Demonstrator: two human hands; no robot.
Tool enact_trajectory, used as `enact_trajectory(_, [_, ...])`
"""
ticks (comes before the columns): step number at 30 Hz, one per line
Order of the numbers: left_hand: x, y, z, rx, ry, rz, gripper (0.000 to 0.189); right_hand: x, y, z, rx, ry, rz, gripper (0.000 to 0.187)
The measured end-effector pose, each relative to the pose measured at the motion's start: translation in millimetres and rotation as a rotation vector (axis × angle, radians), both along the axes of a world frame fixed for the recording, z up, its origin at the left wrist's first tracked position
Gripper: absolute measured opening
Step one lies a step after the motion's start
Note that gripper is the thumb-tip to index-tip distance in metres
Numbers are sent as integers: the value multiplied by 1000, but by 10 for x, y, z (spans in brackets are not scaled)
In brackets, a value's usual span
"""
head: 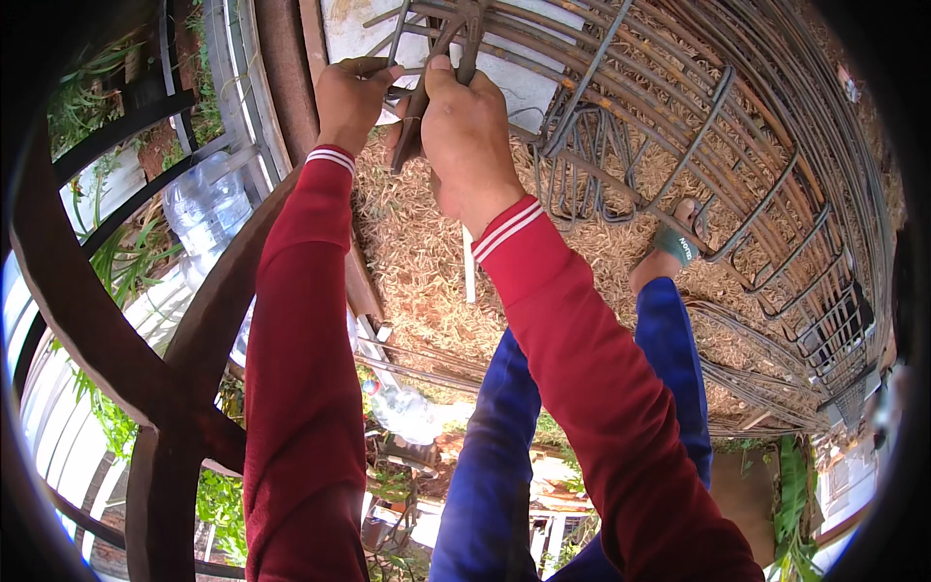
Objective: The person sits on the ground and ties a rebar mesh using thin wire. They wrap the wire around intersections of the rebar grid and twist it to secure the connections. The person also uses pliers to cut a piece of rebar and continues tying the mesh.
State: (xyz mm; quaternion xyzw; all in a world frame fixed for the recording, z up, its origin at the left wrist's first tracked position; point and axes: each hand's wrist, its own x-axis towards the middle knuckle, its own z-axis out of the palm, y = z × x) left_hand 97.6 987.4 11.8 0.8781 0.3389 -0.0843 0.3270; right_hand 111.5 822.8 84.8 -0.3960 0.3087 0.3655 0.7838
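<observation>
My right hand grips the dark metal handles of pincers. The tool's upper end reaches the rusty reinforcing bars of a rebar cage at the top of the view. To its left, my left hand pinches a thin dark rod or wire beside a steel stirrup; the fingertips partly hide which it is. Square stirrups wrap the long bars, which curve away to the right. Several loose bent stirrups lie below the cage near my right hand.
A brown wooden or metal frame stands close on the left, with clear plastic bottles behind it. Dry straw-like litter covers the ground. My sandalled foot rests beside the cage. Long bars are stacked at right. Another plastic bottle lies lower down.
</observation>
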Motion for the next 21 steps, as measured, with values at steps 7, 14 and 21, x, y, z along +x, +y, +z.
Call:
enact_trajectory(7, [-17, 214, -110, -133, -59, 158, 27, 117, -67, -104, 57, -139, 37, 25])
enact_trajectory(14, [-12, 275, -151, -106, -133, 367, 32, 328, -278, -113, -588, -896, 611, 32])
enact_trajectory(21, [-171, 117, -31, -129, -242, 523, 26, 1255, -134, 48, -951, -1504, 1507, 31])
